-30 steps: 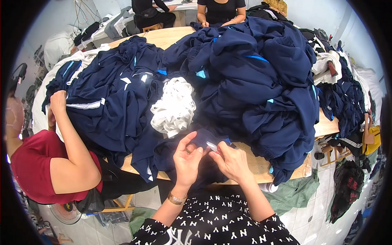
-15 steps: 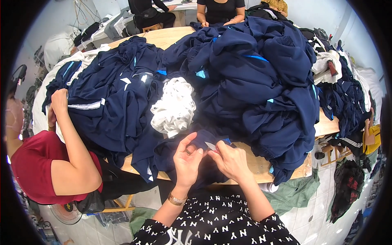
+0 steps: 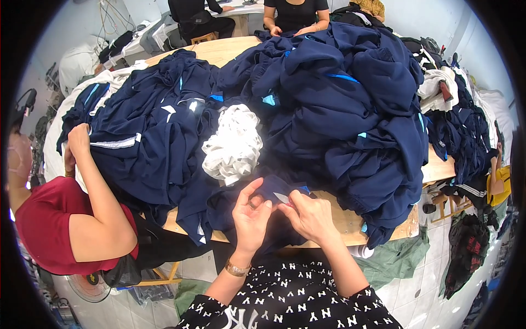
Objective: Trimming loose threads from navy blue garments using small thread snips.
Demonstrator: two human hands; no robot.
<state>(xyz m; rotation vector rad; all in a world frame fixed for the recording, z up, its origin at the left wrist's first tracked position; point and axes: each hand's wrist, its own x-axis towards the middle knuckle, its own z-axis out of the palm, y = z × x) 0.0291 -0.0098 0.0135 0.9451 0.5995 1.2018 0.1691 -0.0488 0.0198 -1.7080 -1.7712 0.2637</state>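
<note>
My right hand (image 3: 311,215) is closed round a small pair of thread snips, whose pointed silver blade (image 3: 281,197) and a bit of reddish handle show past my fingertips. Close beside it, my left hand (image 3: 251,216) has its thumb and curled fingers on a navy garment (image 3: 222,211) lying at the table's front edge; the exact pinch is partly hidden. The blade points toward my left hand, over the navy cloth. Just beyond lies a bundle of white strips (image 3: 232,145).
A large heap of navy garments (image 3: 339,120) rises on the right of the wooden table (image 3: 219,49). More navy garments (image 3: 159,109) spread leftward, where a person in a red top (image 3: 71,225) handles them. Another person (image 3: 296,16) sits across the table. Green cloth (image 3: 392,263) lies on the floor.
The snips' blade has turned slightly in my right hand and shows broader. Both my hands stay almost in place.
</note>
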